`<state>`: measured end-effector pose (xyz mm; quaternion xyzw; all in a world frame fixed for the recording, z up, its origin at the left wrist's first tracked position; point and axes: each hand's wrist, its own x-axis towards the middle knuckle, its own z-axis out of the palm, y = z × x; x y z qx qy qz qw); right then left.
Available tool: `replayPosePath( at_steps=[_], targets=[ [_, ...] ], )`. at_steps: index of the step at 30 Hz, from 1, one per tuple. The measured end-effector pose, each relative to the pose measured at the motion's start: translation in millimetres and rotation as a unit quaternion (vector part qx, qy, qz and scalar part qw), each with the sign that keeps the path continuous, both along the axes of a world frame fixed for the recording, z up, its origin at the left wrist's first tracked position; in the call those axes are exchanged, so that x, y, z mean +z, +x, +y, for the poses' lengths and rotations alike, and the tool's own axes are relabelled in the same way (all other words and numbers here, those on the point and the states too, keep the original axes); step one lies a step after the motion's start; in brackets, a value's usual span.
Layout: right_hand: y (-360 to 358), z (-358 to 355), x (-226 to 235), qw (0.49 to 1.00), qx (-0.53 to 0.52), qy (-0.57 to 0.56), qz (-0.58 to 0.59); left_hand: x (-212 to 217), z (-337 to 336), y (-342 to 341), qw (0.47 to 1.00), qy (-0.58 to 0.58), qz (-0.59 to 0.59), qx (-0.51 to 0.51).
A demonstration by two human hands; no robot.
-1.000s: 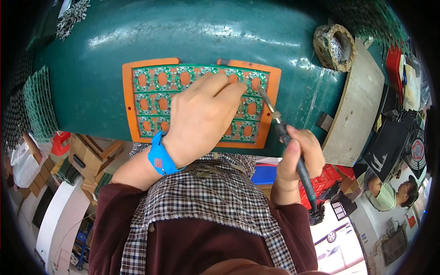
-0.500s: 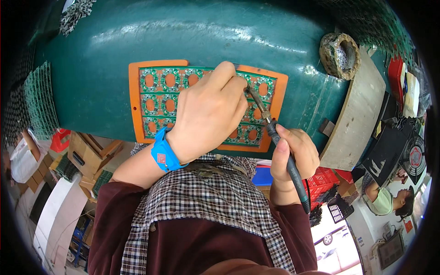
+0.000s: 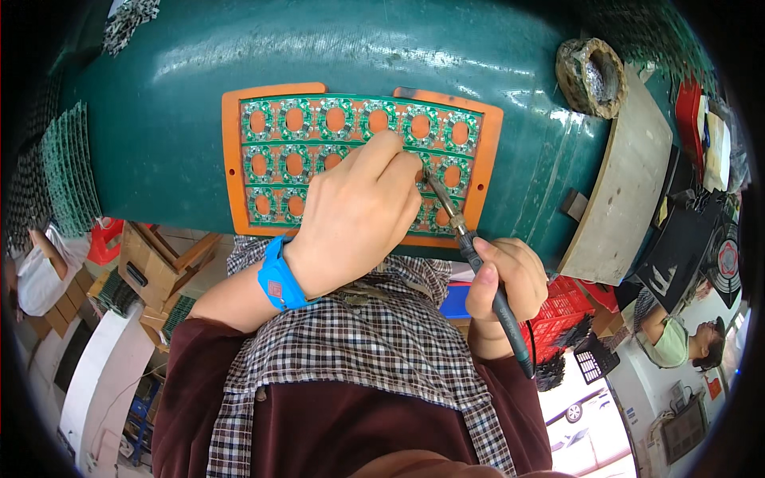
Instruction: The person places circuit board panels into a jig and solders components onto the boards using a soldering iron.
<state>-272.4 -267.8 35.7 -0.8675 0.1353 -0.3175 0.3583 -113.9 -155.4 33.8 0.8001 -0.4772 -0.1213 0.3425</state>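
A panel of green circuit boards (image 3: pixel 276 146) lies in an orange frame (image 3: pixel 233 171) on the green tabletop, its round openings set in rows. My left hand (image 3: pixel 351 211), with a blue wristband (image 3: pixel 284 275), reaches over the panel. Its fingers are pinched together above the middle row; whatever is between them is hidden. My right hand (image 3: pixel 514 279) grips a soldering iron (image 3: pixel 510 325) by its dark handle. The iron's metal tip slants down to the middle row, close beside my left fingertips. Whether the tip touches the board cannot be made out.
A crusted round pot (image 3: pixel 590 77) stands at the far right, beside a pale curved board (image 3: pixel 621 187). A small dark block (image 3: pixel 573 205) lies near that board. Green mesh (image 3: pixel 73 171) rises at the left. Another person (image 3: pixel 685 341) is off to the right, past a red crate (image 3: pixel 558 311).
Both hands and the iron's tip have come nearer to me over the panel, from the far row to the middle row. The far row's openings are now uncovered. The whole view has shifted slightly.
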Motion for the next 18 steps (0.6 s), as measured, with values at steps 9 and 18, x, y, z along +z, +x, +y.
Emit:
replayPosePath(
  at_steps=[9,18],
  targets=[
    [-14.4,4.6,6.7,0.999,-0.037,-0.006,0.000,8.1,9.0,-2.0,0.995,0.010,0.102,0.009],
    [1.1,6.7,-2.1,0.999,-0.039,-0.019,0.026,-1.6,18.6,-15.0,0.998,-0.021,0.054,0.007]
  ],
)
